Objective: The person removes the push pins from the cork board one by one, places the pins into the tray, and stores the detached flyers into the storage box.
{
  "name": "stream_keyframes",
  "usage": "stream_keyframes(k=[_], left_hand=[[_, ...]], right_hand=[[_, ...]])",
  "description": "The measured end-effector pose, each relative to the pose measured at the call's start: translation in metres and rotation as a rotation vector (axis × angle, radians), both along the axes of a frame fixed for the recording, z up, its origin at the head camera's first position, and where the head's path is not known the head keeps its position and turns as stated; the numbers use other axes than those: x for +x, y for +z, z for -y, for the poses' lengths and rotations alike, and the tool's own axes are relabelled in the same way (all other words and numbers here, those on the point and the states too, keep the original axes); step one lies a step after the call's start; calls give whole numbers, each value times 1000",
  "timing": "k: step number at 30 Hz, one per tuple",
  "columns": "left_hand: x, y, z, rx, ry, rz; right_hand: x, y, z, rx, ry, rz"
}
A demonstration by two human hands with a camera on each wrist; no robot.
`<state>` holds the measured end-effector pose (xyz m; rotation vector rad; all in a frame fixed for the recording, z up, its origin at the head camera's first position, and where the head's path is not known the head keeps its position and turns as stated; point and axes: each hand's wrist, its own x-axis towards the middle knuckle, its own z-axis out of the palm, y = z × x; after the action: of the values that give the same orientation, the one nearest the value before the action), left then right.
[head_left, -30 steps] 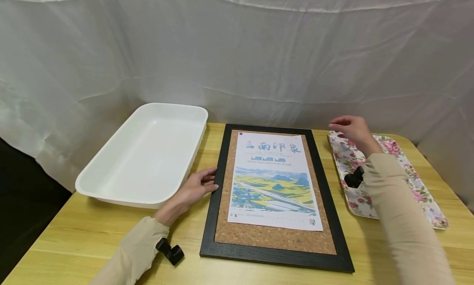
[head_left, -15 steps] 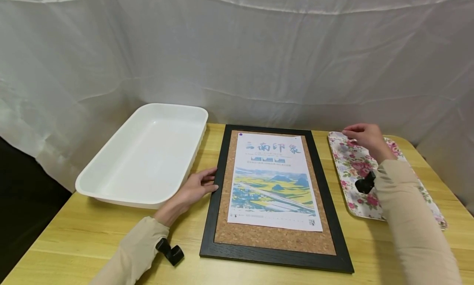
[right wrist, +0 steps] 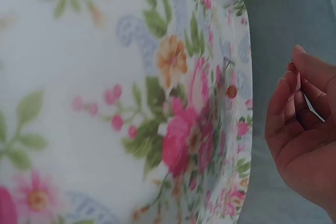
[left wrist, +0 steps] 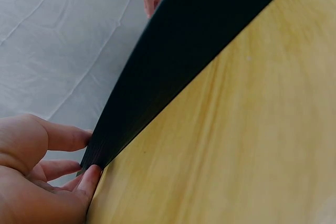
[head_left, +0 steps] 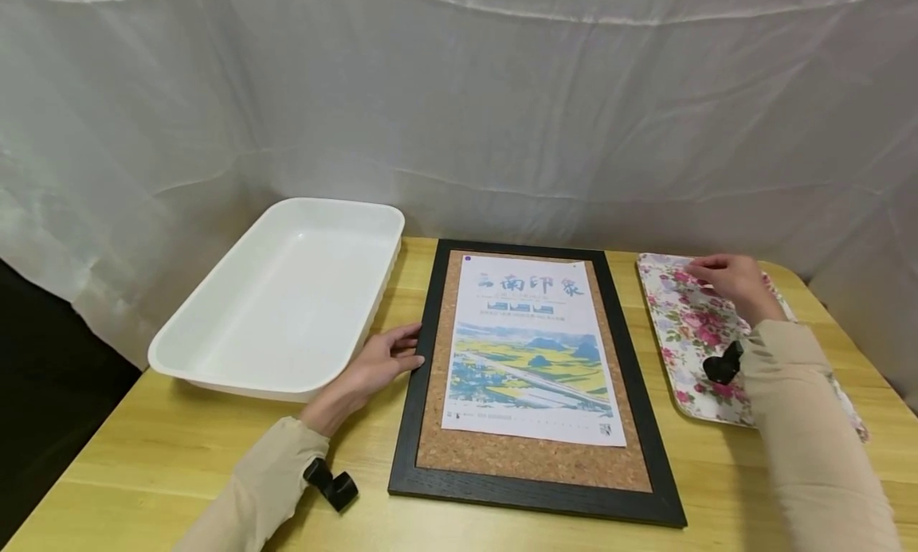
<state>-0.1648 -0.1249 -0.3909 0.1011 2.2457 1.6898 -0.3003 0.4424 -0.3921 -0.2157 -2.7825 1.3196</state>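
My left hand [head_left: 373,367] rests against the left edge of a black-framed cork board [head_left: 534,466], its fingers and thumb touching the side of the black frame [left wrist: 142,87]. On the cork lies a printed landscape poster [head_left: 534,353] with a purple pushpin [head_left: 468,258] at its top-left corner. My right hand [head_left: 735,283] hovers over the far part of a floral tray [head_left: 706,321]. Its thumb and fingertips come together in the right wrist view; whether something tiny is between them is unclear. Beside that hand [right wrist: 310,124], a small orange-red pushpin [right wrist: 231,92] lies near the tray's rim.
A deep white tray [head_left: 276,297] stands at the left, close to my left forearm. Everything sits on a wooden table [head_left: 129,456]. A pale curtain [head_left: 502,114] hangs behind it.
My right hand has moved rightward and slightly nearer over the floral tray, away from its far-left corner. The left hand and the cork board have stayed put.
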Motion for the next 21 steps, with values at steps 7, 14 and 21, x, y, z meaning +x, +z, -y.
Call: stream_keyframes(k=[7,14,21], left_hand=[[-1,-2,2,-13,0,-15],[0,-3,1,-5,-3,-10],[0,-2,2,1,-8,-15]], right_hand=[[35,34,24,-62,3,84],[47,33,20,-24,-22,116],[49,22,10,-49,1,134]])
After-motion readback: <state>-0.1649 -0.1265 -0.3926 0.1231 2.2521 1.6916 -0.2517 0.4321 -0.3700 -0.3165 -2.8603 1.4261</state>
